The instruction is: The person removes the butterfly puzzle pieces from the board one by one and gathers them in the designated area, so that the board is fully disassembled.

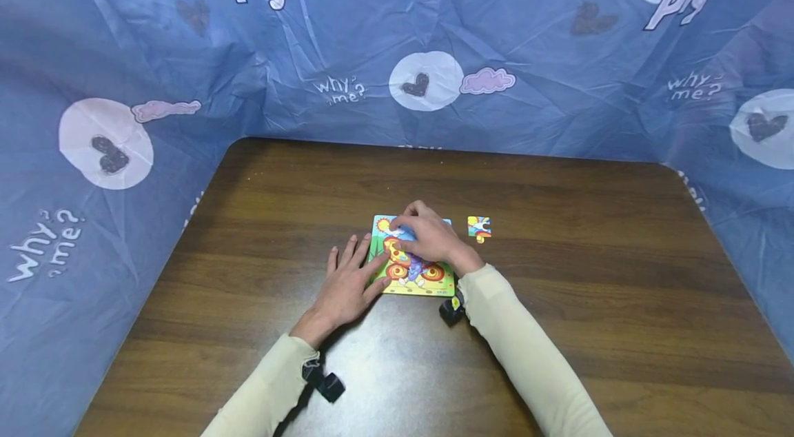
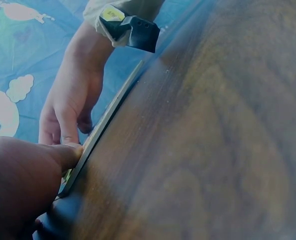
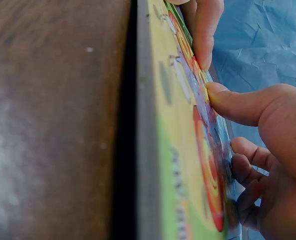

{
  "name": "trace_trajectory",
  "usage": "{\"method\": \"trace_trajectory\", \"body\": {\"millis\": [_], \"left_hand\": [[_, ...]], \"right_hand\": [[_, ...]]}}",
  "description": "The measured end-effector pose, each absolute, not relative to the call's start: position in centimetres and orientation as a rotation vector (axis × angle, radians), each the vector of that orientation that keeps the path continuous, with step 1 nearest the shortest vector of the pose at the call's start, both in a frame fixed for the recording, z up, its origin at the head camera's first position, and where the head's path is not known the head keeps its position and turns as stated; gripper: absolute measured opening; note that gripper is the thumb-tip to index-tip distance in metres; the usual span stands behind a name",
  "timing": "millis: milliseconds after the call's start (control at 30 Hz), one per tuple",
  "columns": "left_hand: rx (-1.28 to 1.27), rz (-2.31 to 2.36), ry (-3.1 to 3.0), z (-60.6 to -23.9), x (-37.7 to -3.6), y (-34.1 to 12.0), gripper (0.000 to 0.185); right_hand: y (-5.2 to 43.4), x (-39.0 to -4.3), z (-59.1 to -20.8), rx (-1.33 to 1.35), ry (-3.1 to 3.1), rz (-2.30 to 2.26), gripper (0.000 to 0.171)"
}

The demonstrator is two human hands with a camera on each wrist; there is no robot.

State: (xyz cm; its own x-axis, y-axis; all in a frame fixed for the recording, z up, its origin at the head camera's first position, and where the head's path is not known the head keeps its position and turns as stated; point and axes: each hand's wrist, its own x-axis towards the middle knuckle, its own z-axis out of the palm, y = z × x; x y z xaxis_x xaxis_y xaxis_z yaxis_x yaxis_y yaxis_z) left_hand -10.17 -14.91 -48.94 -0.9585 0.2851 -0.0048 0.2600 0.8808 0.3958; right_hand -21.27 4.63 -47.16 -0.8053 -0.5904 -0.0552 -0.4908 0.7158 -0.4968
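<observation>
A jigsaw puzzle with a red-and-yellow butterfly picture lies flat on the table. My right hand is over its upper part, thumb and curled fingers on either side of a puzzle piece, mostly covered by the hand. In the right wrist view, the right thumb touches the picture's surface. My left hand has spread, straight fingers; some rest on the puzzle's left edge, the others on the table beside it. One loose puzzle piece, yellow, blue and green, lies to the right of the puzzle.
The brown wooden table extends on both sides of the puzzle. Blue printed cloth hangs around its back and sides. A small black device is strapped to each wrist, the left one close above the table.
</observation>
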Motion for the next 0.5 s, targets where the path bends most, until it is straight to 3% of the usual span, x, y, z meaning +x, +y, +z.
{"method": "trace_trajectory", "body": {"millis": [500], "left_hand": [[0.453,0.637,3.015,-49.05,-10.18,-14.84,0.05]], "right_hand": [[4.61,-21.44,-46.83,-0.885,2.662,-0.681,0.03]]}}
